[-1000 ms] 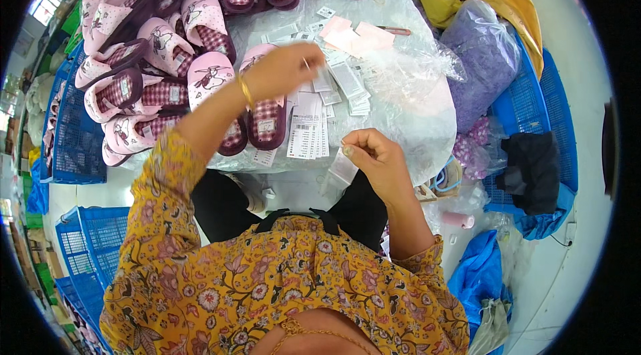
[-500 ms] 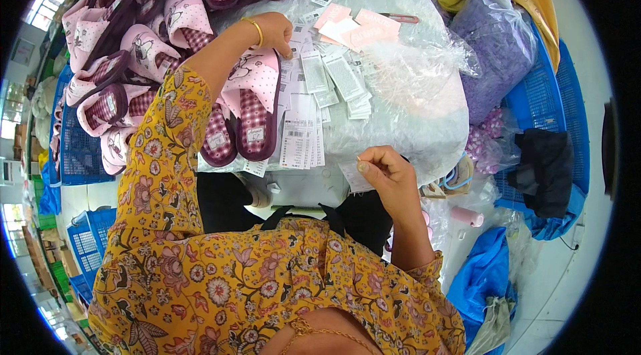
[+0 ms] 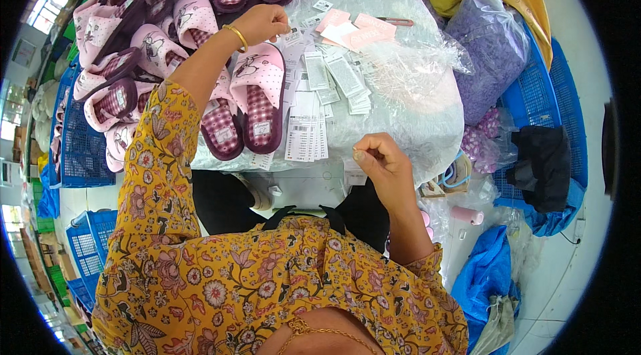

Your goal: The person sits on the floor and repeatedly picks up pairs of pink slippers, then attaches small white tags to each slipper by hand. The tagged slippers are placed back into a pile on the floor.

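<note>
A: Left hand [image 3: 264, 21]?
B: Reached out over the tabletop [image 3: 400, 1], fingers pinched together on a small paper tag [image 3: 292, 33] at the far end of the tag pile [image 3: 324, 85]. A gold bangle [image 3: 235, 37] sits on that wrist.

A: Right hand [image 3: 380, 158]?
B: Held near the body, just off the near edge of the tag pile. Thumb and forefinger are pressed together; what they grip is too small to identify.

A: Surroundings, relative to the tag pile?
B: Pink slippers [image 3: 257, 91] lie just left of it, two touching its near strips, more heaped further left and beyond. Pink cards [image 3: 354, 28] lie just beyond it. A clear plastic bag [image 3: 414, 75] lies to its right, with a purple bag [image 3: 491, 55] further right against a blue crate [image 3: 541, 98].
</note>
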The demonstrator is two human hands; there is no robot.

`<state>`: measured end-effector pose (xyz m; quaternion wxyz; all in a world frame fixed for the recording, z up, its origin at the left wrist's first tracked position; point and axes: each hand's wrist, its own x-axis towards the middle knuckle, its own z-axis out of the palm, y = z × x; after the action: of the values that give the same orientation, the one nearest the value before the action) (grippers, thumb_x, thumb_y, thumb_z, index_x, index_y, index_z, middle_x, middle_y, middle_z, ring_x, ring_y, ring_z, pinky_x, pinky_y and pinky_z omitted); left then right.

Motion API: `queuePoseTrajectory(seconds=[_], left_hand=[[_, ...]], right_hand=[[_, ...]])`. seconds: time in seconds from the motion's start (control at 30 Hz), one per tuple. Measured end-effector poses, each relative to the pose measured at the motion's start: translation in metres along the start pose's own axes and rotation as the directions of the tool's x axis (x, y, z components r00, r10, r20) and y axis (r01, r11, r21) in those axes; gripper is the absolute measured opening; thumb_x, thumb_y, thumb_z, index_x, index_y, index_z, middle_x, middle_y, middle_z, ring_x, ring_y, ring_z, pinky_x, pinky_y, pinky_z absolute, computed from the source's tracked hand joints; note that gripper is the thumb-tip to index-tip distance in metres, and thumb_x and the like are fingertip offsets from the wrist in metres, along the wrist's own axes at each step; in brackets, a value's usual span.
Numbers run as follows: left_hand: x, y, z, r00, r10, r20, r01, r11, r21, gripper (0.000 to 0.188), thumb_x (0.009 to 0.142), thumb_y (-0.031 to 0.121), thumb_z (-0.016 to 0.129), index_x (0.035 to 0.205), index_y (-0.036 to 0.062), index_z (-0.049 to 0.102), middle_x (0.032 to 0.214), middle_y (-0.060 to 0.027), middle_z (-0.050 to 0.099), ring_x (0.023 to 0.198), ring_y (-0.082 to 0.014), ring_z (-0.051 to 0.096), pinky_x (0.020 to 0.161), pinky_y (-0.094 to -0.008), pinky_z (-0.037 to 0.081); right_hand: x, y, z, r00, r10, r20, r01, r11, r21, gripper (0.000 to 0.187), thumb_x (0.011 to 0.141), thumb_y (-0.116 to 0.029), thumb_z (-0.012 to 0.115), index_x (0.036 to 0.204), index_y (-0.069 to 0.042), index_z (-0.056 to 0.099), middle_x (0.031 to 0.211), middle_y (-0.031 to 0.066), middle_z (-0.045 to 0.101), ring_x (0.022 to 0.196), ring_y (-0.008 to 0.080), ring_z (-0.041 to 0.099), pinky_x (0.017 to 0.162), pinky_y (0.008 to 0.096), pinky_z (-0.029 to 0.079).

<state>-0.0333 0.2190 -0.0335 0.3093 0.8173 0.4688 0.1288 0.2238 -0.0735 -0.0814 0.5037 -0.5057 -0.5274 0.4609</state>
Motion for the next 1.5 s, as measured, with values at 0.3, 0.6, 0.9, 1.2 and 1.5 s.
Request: queuePoseTrajectory(seconds=[0.3, 0.6, 0.9, 1.2, 1.5], left_hand=[[-0.085, 0.063, 0.018, 0.975, 0.066, -0.214, -0.098, 0.984, -0.146, 0.015, 0.093, 0.014, 0.063, 0.095, -0.0004, 0.059, 0.077, -0.0036, 0.062, 0.06, -0.0091, 0.062, 0.055, -0.0252, 0.047], [-0.13, 0.084, 0.054, 0.943, 0.188, -0.274, -0.226, 0.967, -0.115, 0.014, 0.095, 0.016, 0.058, 0.096, 0.0022, 0.059, 0.071, -0.0098, 0.065, 0.061, -0.0184, 0.065, 0.058, -0.0329, 0.05], [-0.141, 0.083, 0.057, 0.875, 0.335, -0.351, -0.312, 0.942, 0.122, 0.013, 0.092, 0.02, 0.061, 0.097, 0.0085, 0.061, 0.077, -0.0128, 0.067, 0.07, -0.0343, 0.064, 0.061, -0.043, 0.049], [-0.136, 0.079, 0.062, 0.835, 0.422, -0.352, -0.336, 0.899, 0.281, 0.013, 0.091, 0.02, 0.061, 0.098, 0.0087, 0.06, 0.085, -0.0119, 0.067, 0.075, -0.0336, 0.065, 0.064, -0.0447, 0.049], [-0.135, 0.078, 0.064, 0.937, 0.239, -0.254, -0.231, 0.971, 0.061, 0.014, 0.093, 0.019, 0.06, 0.099, 0.006, 0.061, 0.084, -0.0107, 0.068, 0.067, -0.0268, 0.066, 0.06, -0.0376, 0.051]], right_hand=[[0.037, -0.045, 0.033, 0.997, -0.02, -0.072, 0.024, 0.998, 0.059, 0.026, 0.087, -0.011, 0.07, 0.109, -0.001, 0.062, 0.084, 0.0013, 0.063, 0.075, 0.0068, 0.055, 0.07, 0.0236, 0.047], [0.077, -0.045, 0.063, 0.993, -0.032, -0.112, 0.031, 0.999, -0.013, 0.041, 0.082, -0.012, 0.071, 0.118, 0.003, 0.059, 0.085, 0.0069, 0.068, 0.076, 0.0105, 0.06, 0.069, 0.0256, 0.048], [0.079, -0.039, 0.066, 0.999, 0.001, -0.047, 0.001, 0.999, 0.04, 0.037, 0.081, -0.011, 0.072, 0.114, 0.002, 0.061, 0.086, 0.0078, 0.07, 0.075, 0.01, 0.06, 0.069, 0.0248, 0.047], [0.086, -0.033, 0.067, 0.997, 0.079, -0.029, -0.075, 0.992, 0.101, 0.032, 0.08, -0.008, 0.071, 0.11, 0.001, 0.063, 0.083, 0.0043, 0.066, 0.073, 0.0087, 0.057, 0.067, 0.0229, 0.044], [0.091, -0.032, 0.065, 0.996, 0.092, 0.0, -0.09, 0.979, 0.181, 0.024, 0.08, -0.008, 0.073, 0.102, 0.0, 0.064, 0.084, 0.0029, 0.064, 0.074, 0.0074, 0.055, 0.066, 0.0218, 0.043]])
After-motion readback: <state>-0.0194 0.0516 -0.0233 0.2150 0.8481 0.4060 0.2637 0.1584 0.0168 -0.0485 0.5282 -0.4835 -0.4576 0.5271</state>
